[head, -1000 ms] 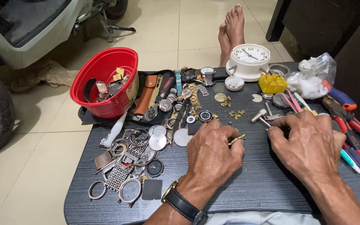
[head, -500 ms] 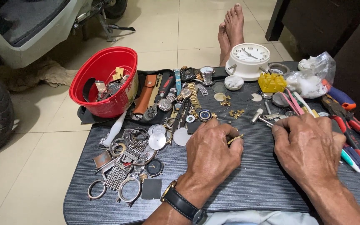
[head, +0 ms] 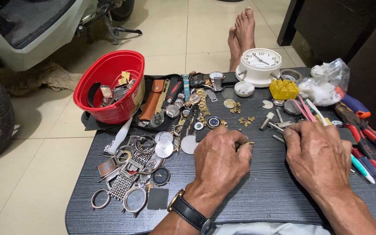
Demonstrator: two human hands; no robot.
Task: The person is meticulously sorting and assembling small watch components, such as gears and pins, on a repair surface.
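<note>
Tabletop: dark, matt, fine ribbed grain. Red bucket at far-left edge: glossy plastic. Watch cases & bands, near-left corner: shiny steel, mesh metal. Gold links, mid: polished brass-look. White clock, far edge: smooth plastic. Wrist strap: black leather, matt.

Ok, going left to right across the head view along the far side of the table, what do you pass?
Red bucket → brown leather pouch → white clock → yellow plastic block → clear plastic bag → red-handled pliers.
</note>
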